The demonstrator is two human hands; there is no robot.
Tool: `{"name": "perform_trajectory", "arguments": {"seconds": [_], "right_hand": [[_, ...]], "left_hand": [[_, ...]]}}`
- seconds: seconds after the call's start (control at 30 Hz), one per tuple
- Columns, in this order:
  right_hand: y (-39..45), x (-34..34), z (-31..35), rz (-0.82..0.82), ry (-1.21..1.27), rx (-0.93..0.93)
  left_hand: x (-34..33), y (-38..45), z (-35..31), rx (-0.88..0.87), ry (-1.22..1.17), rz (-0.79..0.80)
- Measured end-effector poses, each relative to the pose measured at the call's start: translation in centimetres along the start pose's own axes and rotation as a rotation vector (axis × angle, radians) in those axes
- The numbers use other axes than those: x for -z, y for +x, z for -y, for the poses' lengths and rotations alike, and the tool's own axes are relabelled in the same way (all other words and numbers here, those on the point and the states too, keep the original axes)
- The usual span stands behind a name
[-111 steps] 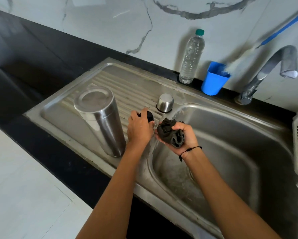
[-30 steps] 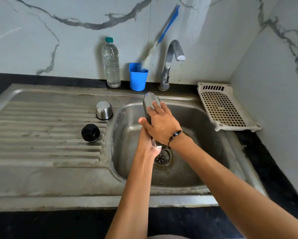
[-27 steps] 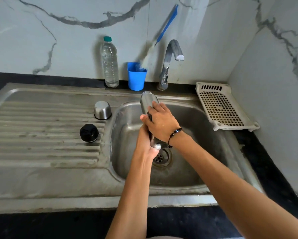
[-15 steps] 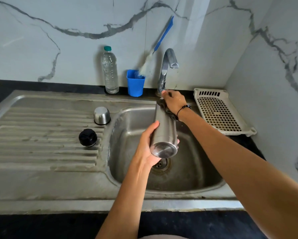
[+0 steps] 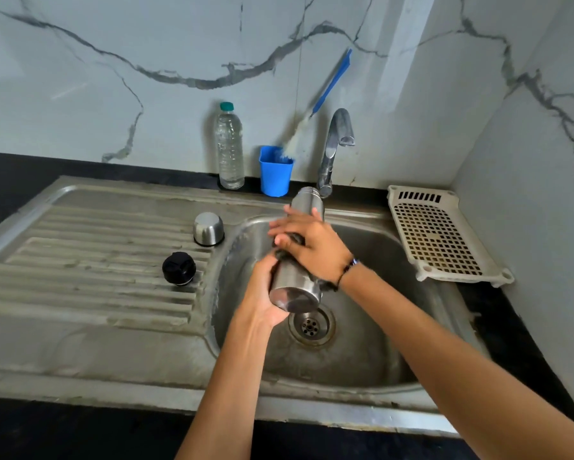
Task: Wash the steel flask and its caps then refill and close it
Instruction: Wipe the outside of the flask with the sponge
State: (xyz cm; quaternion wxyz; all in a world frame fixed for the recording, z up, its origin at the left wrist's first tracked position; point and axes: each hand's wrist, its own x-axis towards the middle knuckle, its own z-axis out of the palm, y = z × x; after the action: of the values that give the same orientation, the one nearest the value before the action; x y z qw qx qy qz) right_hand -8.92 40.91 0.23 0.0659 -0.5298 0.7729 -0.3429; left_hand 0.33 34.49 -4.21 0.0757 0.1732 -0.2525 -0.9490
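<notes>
The steel flask [image 5: 294, 287] is held tilted over the sink basin [image 5: 372, 343], its base toward me and its open neck [image 5: 307, 197] pointing at the tap. My left hand [image 5: 262, 293] grips the flask near its base. My right hand [image 5: 312, 245] presses a dark scrub cloth [image 5: 287, 242] around the flask's middle. The steel cup cap [image 5: 208, 229] stands upside down on the drainboard. The black inner cap [image 5: 179, 268] sits on the ribs a little nearer to me.
A curved tap [image 5: 337, 144] rises behind the basin, no water running. A clear plastic bottle [image 5: 229, 147] and a blue cup [image 5: 275, 171] with a blue-handled brush [image 5: 319, 104] stand at the wall. A white perforated tray [image 5: 441, 234] lies right of the sink.
My right hand with the cloth has slid down from the flask's neck to its middle. My left hand still holds the base; the flask stays tilted over the basin.
</notes>
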Motion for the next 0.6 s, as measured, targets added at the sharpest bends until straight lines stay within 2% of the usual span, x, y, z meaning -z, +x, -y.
{"name": "perform_trajectory", "arguments": {"seconds": [0.07, 0.17, 0.23, 0.3, 0.33, 0.4, 0.5, 0.6], "right_hand": [[2.2, 1.0, -1.4, -0.043, -0.027, -0.057], [4.9, 2.3, -4.5, -0.078, 0.001, -0.256], [5.8, 3.0, -6.1, -0.207, 0.157, -0.424], [5.9, 3.3, -6.5, -0.403, 0.459, -0.518], [5.5, 3.3, -6.3, -0.480, 0.574, -0.490], [3.6, 3.1, -4.5, -0.501, 0.595, -0.333], [-1.3, 1.0, -0.9, -0.282, 0.401, 0.047], [-4.6, -1.9, 0.5, -0.088, 0.053, 0.343]], "left_hand": [[-0.2, -0.6, -0.2, 0.034, 0.078, -0.019], [-0.5, -1.2, 0.0, 0.060, 0.113, -0.037], [-0.4, -1.3, 0.2, 0.076, 0.099, -0.046], [-0.2, -1.1, 0.3, 0.078, 0.058, -0.055], [0.0, -1.0, 0.2, 0.069, 0.059, -0.054], [0.0, -0.7, 0.0, 0.038, 0.064, -0.073], [0.0, -0.4, -0.4, -0.019, 0.050, -0.091], [0.4, -0.3, -0.2, 0.007, -0.019, -0.082]]}}
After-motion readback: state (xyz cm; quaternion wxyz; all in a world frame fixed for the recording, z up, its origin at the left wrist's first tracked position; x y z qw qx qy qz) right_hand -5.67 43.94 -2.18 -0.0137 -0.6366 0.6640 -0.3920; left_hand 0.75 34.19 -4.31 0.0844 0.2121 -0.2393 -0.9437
